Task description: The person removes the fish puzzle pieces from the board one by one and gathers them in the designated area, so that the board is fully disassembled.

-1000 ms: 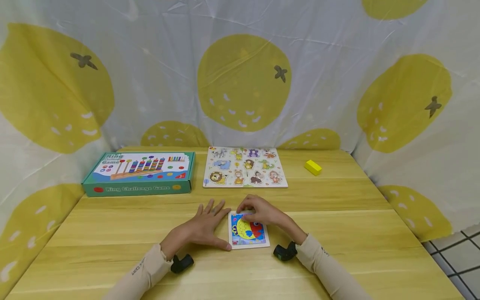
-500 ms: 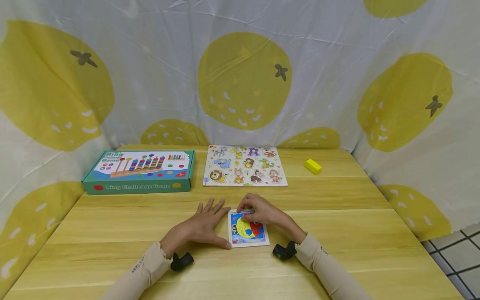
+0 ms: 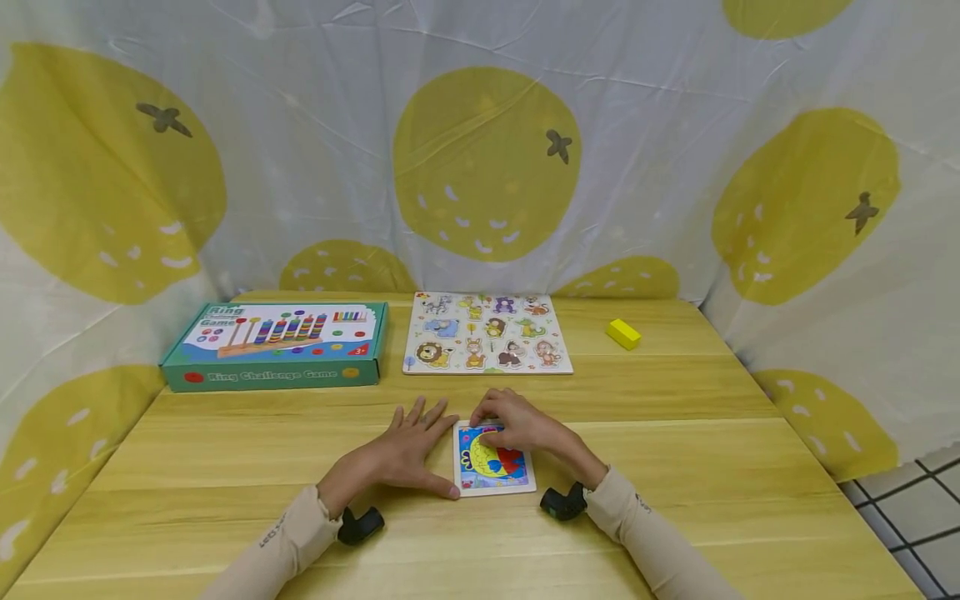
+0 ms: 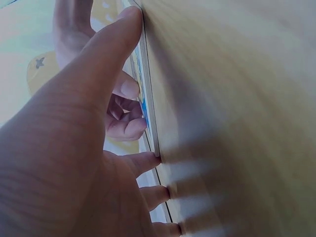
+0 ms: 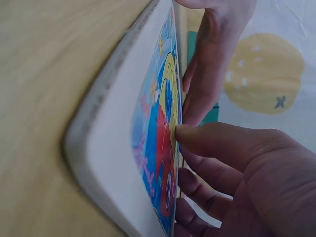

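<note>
A small jigsaw puzzle (image 3: 491,482) lies flat on the table in a white-rimmed frame. Its picture is a yellow and red fish on blue. My left hand (image 3: 408,454) lies at its left side, fingers spread; the thumb and forefinger touch the frame's edge, as the left wrist view also shows. Over the upper part of the puzzle is my right hand (image 3: 520,419), its fingers bent. In the right wrist view its thumb (image 5: 197,136) touches the picture, apart from the bent fingers (image 5: 200,190). No loose piece shows between them. This hand hides part of the puzzle's top.
Beyond my hands, an animal peg board (image 3: 487,333) lies flat. To its left is a green Ring Challenge Game box (image 3: 273,350). A yellow block (image 3: 623,334) sits at the back right. Black wrist devices (image 3: 360,525) hang at both cuffs. A lemon-print curtain (image 3: 315,167) encloses the table's back.
</note>
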`<state>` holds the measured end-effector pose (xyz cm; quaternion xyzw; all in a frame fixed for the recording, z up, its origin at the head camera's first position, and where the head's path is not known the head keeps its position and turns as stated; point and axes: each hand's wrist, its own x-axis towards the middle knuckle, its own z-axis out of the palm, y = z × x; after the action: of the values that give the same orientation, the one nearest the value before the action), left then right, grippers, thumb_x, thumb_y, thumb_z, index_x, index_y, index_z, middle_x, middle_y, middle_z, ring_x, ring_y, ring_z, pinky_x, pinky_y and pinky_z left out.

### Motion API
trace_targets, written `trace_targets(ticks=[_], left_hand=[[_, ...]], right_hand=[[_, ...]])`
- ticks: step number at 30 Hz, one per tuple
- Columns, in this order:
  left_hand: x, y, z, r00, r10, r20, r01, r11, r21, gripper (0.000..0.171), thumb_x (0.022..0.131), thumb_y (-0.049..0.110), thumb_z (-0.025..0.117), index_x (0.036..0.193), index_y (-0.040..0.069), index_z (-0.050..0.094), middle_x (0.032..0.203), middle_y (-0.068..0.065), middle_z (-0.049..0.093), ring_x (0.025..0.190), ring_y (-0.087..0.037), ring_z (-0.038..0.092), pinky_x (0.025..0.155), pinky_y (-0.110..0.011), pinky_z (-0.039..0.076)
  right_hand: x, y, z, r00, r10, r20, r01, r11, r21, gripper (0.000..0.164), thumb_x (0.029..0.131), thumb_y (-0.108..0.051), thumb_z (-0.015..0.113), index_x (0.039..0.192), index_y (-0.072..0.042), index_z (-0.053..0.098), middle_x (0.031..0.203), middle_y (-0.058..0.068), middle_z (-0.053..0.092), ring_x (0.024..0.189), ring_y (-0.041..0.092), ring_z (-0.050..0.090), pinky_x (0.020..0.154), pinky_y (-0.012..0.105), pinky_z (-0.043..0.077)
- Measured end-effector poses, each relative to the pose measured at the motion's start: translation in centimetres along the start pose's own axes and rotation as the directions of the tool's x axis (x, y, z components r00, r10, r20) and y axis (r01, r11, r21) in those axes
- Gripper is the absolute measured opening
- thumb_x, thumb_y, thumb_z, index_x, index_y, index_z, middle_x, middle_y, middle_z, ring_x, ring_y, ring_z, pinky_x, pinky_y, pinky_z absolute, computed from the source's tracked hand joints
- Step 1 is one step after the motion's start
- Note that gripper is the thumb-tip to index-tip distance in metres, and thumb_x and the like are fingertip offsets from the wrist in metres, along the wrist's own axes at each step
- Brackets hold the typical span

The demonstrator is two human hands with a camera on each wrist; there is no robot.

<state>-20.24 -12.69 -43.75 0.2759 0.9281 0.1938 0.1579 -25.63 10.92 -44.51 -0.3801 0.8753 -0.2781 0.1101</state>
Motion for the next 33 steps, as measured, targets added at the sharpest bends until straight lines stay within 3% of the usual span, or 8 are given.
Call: trace_targets(ticks=[24, 29, 33], left_hand=[[-0.23, 0.15, -0.16, 1.0, -0.005, 0.002, 0.005, 1.0, -0.015, 0.106, 0.071, 0.068, 0.07, 0.153, 0.015, 0.026, 0.161, -0.012, 0.008, 0.145, -0.043, -0.005, 0.111, -0.065, -0.001], [-0.19, 0.12, -0.1, 1.0, -0.007, 0.005, 0.007, 1.0, -0.008, 0.107, 0.071, 0.068, 0.069, 0.153, 0.015, 0.026, 0.161, -0.012, 0.008, 0.145, -0.042, -0.006, 0.112, -0.065, -0.001], [-0.17, 0.17, -0.09, 1.0, -0.006, 0.006, 0.006, 1.0, -0.01, 0.106, 0.072, 0.068, 0.069, 0.153, 0.015, 0.026, 0.161, -0.012, 0.008, 0.145, -0.042, -0.005, 0.112, -0.065, -0.001]], right_hand=[[0.1, -0.35, 0.4, 0.998, 0.055, -0.028, -0.053, 0.997, 0.047, 0.011, 0.088, -0.005, 0.065, 0.097, -0.012, 0.068, 0.102, 0.0, 0.056, 0.094, 0.017, 0.043, 0.08, 0.031, 0.037], [0.15, -0.07, 0.38, 0.998, 0.04, -0.038, -0.036, 0.995, 0.088, 0.009, 0.088, -0.007, 0.066, 0.095, -0.013, 0.067, 0.101, -0.001, 0.057, 0.093, 0.016, 0.043, 0.08, 0.029, 0.036], [0.15, 0.28, 0.33, 0.998, 0.038, -0.056, -0.027, 0.98, 0.196, 0.006, 0.09, -0.008, 0.065, 0.095, -0.011, 0.068, 0.098, -0.001, 0.059, 0.085, 0.013, 0.05, 0.074, 0.025, 0.043]])
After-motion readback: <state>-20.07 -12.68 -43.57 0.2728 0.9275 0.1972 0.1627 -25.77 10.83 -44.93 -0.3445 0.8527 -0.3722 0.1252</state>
